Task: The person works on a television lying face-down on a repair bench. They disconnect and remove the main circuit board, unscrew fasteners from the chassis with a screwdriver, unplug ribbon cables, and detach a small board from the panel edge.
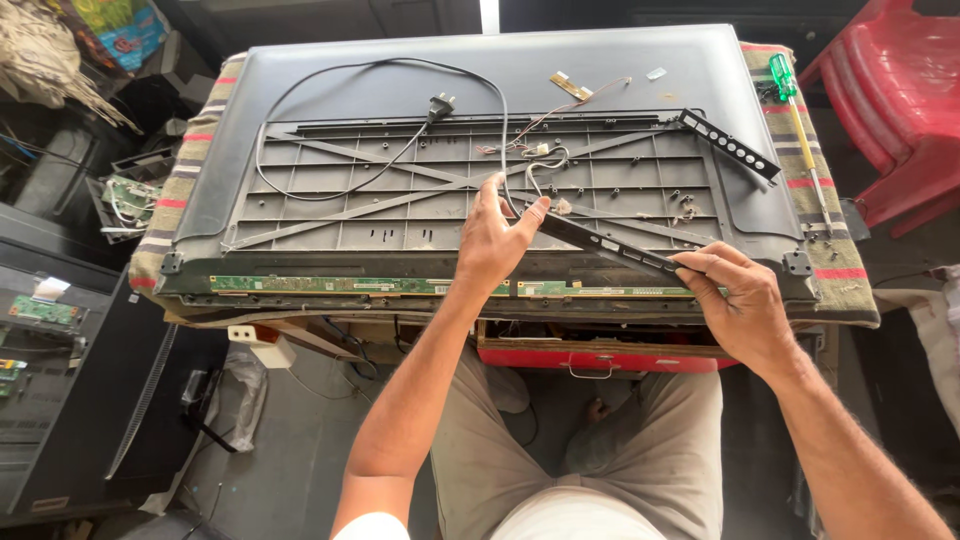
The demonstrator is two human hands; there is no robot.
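Observation:
A flat television [300, 70] lies face down on a striped cloth [170, 190], its grey ribbed inner back panel [350, 190] exposed. Both hands hold a long black plastic strip [600, 242] slanting across the panel's front right. My left hand [495, 240] pinches its far end, by the black power cable [380, 170]. My right hand [740, 300] grips its near end at the television's front edge. A green circuit strip [340, 286] runs along that edge.
A second black strip [730, 145] lies at the panel's right. A green-handled screwdriver [795, 100] rests on the cloth. Loose screws [683, 205] dot the panel. Red plastic chairs [900, 100] stand right; circuit boards [45, 312] and clutter lie left. A red toolbox [600, 358] sits underneath.

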